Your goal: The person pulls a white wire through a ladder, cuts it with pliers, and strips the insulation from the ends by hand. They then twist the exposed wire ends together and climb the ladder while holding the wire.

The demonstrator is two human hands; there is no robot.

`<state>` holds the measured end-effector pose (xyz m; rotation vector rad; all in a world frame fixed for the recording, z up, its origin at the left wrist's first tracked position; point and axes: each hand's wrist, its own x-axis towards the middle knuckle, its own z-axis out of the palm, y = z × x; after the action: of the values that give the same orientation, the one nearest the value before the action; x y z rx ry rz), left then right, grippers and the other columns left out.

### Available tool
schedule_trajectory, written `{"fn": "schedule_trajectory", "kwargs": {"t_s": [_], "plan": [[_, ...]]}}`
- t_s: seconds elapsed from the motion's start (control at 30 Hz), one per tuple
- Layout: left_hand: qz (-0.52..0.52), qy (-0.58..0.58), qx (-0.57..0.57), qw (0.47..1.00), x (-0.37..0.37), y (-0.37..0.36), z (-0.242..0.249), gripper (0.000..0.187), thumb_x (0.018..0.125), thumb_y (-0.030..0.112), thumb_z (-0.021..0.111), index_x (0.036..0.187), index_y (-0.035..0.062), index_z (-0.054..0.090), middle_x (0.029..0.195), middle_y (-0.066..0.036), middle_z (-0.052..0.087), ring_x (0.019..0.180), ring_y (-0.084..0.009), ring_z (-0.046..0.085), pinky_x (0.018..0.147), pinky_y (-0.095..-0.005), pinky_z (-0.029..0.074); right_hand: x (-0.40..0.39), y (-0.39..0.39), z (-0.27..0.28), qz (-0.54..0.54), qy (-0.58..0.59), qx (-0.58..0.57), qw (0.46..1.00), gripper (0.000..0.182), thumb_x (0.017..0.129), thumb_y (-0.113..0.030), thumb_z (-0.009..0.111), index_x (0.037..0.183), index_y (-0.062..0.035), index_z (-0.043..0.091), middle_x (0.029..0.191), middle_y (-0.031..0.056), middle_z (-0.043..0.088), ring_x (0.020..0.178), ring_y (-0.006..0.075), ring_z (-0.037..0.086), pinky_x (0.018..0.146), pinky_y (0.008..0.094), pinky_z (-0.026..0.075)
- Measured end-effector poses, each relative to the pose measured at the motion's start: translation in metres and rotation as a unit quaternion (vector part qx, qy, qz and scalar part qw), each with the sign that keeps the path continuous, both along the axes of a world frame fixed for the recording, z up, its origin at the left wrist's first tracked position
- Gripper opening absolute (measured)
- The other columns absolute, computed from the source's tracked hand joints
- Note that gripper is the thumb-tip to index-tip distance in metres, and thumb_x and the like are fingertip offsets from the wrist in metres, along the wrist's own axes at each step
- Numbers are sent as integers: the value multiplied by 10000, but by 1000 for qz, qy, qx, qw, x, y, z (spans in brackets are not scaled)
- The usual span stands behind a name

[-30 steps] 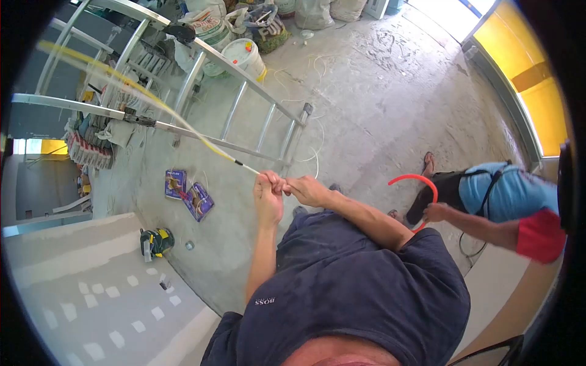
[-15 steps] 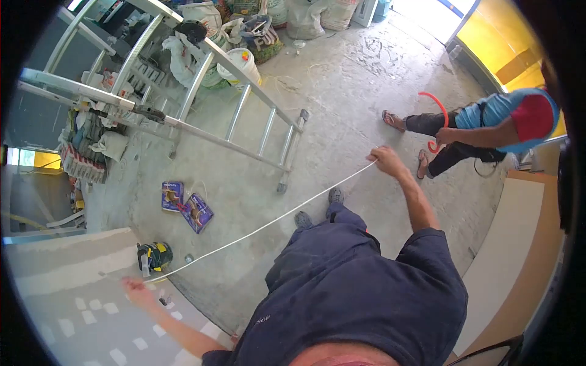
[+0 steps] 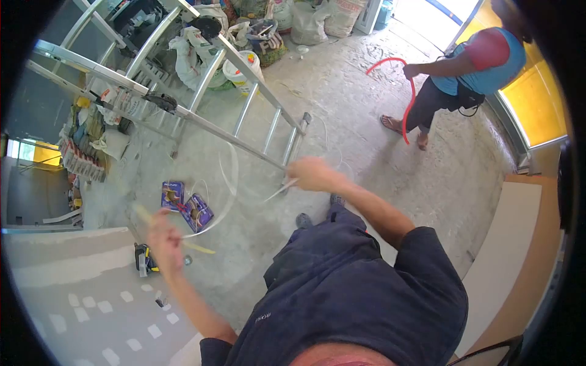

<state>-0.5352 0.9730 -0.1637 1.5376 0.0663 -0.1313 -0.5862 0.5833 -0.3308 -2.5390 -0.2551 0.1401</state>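
My left hand [image 3: 166,241], smeared by motion, is closed over the plasterboard's edge on a thin white wire [image 3: 221,221], which bows up in a loose, blurred curve. A yellow strip [image 3: 198,248] sticks out on both sides of that hand. Near the ladder's foot, my right hand [image 3: 314,174] is closed on the wire too, and a short white length points down-left from its fingers. Faint loops of wire show behind it. Below the ladder, two purple boxes [image 3: 196,213] lie on the floor with wire coming out.
An aluminium ladder [image 3: 244,141] lies across the upper left. Bags [image 3: 308,23] and a white bucket [image 3: 243,72] stand behind it. At upper right a person [image 3: 470,67] holds a red flexible tube [image 3: 410,104]. A black-and-yellow tool [image 3: 145,261] rests beside the plasterboard [image 3: 67,268].
My hands have drawn closer together, and the wire, earlier stretched straight between them, now hangs in slack loops. The other person has moved towards the doorway and raised the red tube.
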Motion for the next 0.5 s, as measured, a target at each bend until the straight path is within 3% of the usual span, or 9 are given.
{"fn": "schedule_trajectory", "kwargs": {"t_s": [0.03,0.1,0.17,0.2,0.27,0.3,0.37,0.47,0.5], "plan": [[-38,6,34,999,-1,-41,-7,232,993,170,579,1164,18,613,731,66,445,579,-12,369,480,-196,277,14,24,53,-13,93,-2,996,208,829,-306,671,899,-111,685,887,120,704,874,358,671,717,476,513],[-121,-26,205,971,-6,-93,-28,239,1018,187,541,1157,5,609,784,29,508,580,-12,391,491,-185,297,34,58,92,-13,29,51,998,177,824,-258,657,904,-101,678,882,129,706,864,367,674,719,477,519],[-115,-217,257,935,-9,-130,-52,259,1036,194,509,1176,-5,598,817,-7,534,595,-21,407,508,-193,303,44,78,114,-10,10,63,998,160,813,-230,664,901,-96,677,890,131,704,874,363,673,730,476,519],[-112,-219,259,934,-8,-140,-48,259,1036,194,509,1176,-5,598,817,-7,534,595,-21,407,508,-193,303,48,82,119,-4,-9,74,997,146,803,-202,671,898,-91,675,898,133,703,884,359,672,741,476,520],[-103,-129,154,974,-8,-150,-37,231,1045,225,502,1147,33,580,823,3,561,583,-16,359,519,-186,288,53,81,116,-14,-31,81,996,137,792,-177,680,896,-88,674,907,133,701,894,355,672,748,470,521],[-84,-130,158,975,-9,-147,-34,231,1045,225,502,1147,33,580,823,3,561,583,-16,359,519,-186,288,56,82,114,-19,-52,88,995,133,782,-152,689,895,-84,672,917,133,698,904,350,671,754,464,522],[-100,-47,15,994,-8,-134,-29,235,1054,256,489,1119,40,556,809,-8,538,582,-31,360,517,-196,295,53,67,109,-29,-34,107,993,130,764,-104,693,888,-76,667,925,132,693,907,345,669,755,448,524],[-21,-53,-19,998,-3,-98,-42,257,1050,297,491,1095,49,544,785,3,501,591,-45,364,519,-206,300,45,1,48,-2,-75,134,988,197,786,-220,737,851,-58,645,846,159,674,857,351,661,734,444,520],[20,-54,-37,998,-1,-82,-42,266,1043,310,508,1089,51,547,775,8,492,600,-48,371,519,-210,303,39,-32,20,1,-74,187,980,163,799,-201,728,834,-60,653,833,163,668,843,354,658,718,429,519]]}}
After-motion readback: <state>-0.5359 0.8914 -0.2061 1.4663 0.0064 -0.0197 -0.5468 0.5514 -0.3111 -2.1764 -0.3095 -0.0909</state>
